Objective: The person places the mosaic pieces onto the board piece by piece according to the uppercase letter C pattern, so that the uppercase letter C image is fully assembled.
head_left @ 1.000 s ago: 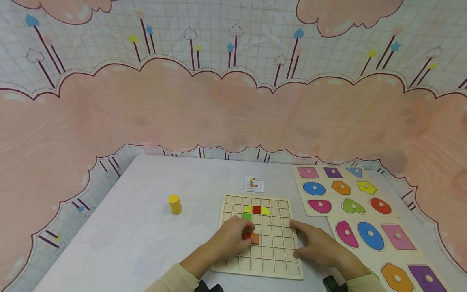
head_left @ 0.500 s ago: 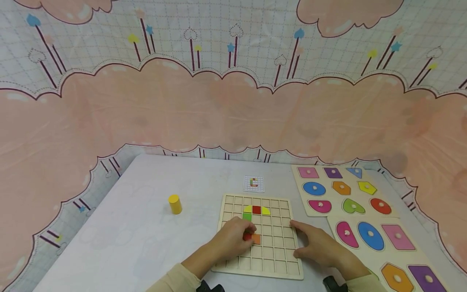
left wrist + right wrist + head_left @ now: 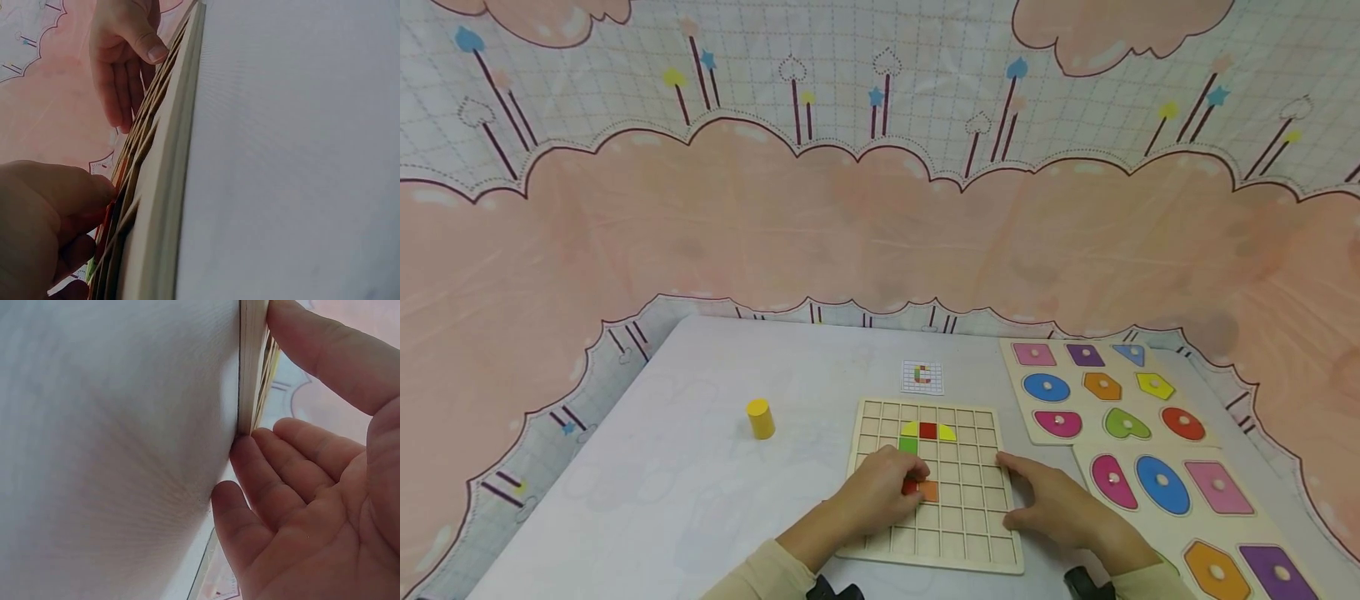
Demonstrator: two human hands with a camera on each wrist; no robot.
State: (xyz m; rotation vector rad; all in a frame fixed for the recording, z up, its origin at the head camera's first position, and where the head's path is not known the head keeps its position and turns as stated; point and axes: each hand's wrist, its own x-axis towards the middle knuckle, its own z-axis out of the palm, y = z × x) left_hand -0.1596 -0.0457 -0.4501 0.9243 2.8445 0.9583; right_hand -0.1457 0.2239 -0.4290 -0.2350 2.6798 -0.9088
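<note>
My left hand (image 3: 885,492) is over the wooden grid board (image 3: 962,533), thumb and fingers bent close together around a small red tile (image 3: 910,485), partly hidden by them. An orange square tile (image 3: 928,491) sits in the grid just right of the thumb. Toward the board's far side are a green tile (image 3: 908,446), another red tile between two yellow rounded tiles (image 3: 947,433). My right hand (image 3: 1056,502) is spread at the board's right edge, its thumb and fingertips touching that edge; the right wrist view shows the palm (image 3: 312,531) with nothing in it.
A yellow cylinder (image 3: 761,419) stands left of the board. Behind the board lies a small printed card (image 3: 922,377) with a coloured pattern. Two knobbed shape-puzzle boards (image 3: 1078,432) lie on the right, close to the right forearm.
My left hand has shifted slightly right, and the orange tile has slid a little right and now lies flat in line with the grid. The right hand has stayed put.
</note>
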